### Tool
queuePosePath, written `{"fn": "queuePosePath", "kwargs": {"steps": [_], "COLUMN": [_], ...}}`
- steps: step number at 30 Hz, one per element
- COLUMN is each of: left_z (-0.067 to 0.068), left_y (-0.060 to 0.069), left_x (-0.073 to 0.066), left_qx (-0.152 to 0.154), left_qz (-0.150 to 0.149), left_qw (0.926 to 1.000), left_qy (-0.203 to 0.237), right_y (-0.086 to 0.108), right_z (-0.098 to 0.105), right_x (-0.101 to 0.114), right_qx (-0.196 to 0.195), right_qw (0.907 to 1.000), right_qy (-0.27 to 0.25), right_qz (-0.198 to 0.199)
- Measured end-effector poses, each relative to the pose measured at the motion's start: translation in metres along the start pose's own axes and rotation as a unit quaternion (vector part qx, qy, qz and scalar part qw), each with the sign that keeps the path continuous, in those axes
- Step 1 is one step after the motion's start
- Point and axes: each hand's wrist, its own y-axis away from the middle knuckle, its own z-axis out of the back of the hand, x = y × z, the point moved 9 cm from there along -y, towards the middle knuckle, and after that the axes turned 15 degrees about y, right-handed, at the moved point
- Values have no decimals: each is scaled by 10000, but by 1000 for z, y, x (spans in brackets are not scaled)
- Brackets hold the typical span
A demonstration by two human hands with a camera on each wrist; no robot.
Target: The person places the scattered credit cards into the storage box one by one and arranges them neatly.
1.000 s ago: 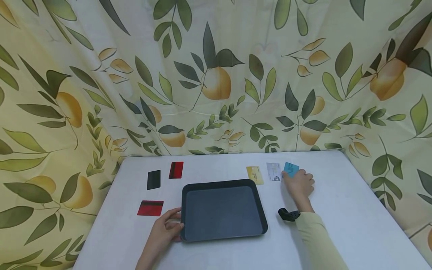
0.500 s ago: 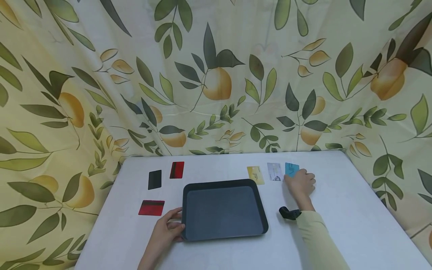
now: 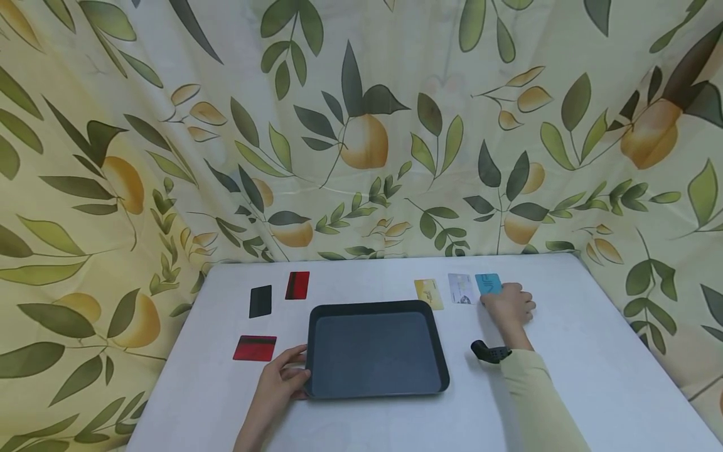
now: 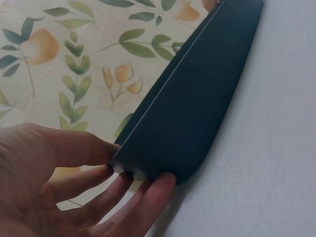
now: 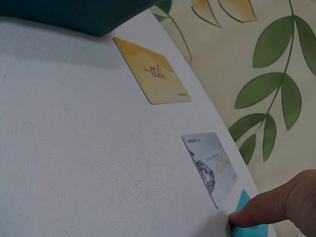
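My left hand (image 3: pixel 282 376) grips the left side of a dark rectangular tray (image 3: pixel 378 355). In the left wrist view, the thumb is at the rim and the curled fingers reach under the tray's outer wall (image 4: pixel 197 89). At the back right, my right hand (image 3: pixel 510 307) holds a light-blue card (image 3: pixel 488 283) at its near right corner, the card lying on the table. The right wrist view shows the thumb pressed on the card's edge, while the other fingers are out of sight. Left of it lie a silver-grey card (image 3: pixel 461 289) and a yellow card (image 3: pixel 429 294).
Left of the tray, on the white-covered table (image 3: pixel 361 427), are a black card (image 3: pixel 260 301), an upright red card (image 3: pixel 297 285) and a sideways red card (image 3: pixel 255 348). A fruit-patterned curtain (image 3: pixel 361 207) hangs right behind the table's back edge.
The light-blue card has turned from a slant to nearly square beside the silver-grey one. My right hand has shifted slightly right and toward me. The left hand keeps its hold on the tray.
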Motion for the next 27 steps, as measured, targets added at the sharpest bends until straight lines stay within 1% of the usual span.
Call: {"fn": "queuePosePath", "kwargs": {"steps": [5, 8, 15, 18, 24, 27], "left_z": [1, 1, 0, 0, 0, 0], "left_y": [-1, -1, -2, -2, -2, -2], "left_x": [2, 3, 3, 3, 3, 3], "left_qx": [-19, -22, -4, 13, 45, 52], "left_qz": [12, 53, 48, 54, 42, 27], "left_qw": [9999, 9999, 10000, 10000, 10000, 9999], "left_qy": [112, 90, 78, 31, 59, 103], "right_y": [0, 0, 0, -1, -4, -3], "right_z": [-1, -1, 1, 3, 10, 14], "right_x": [0, 0, -5, -8, -13, -13], "right_qx": [-98, -148, -361, -431, -735, -821], "right_qw": [9997, 9994, 9978, 9974, 9959, 9945], "right_qy": [-210, -326, -546, -562, -435, -517], "right_qz": [12, -1, 59, 114, 308, 399]}}
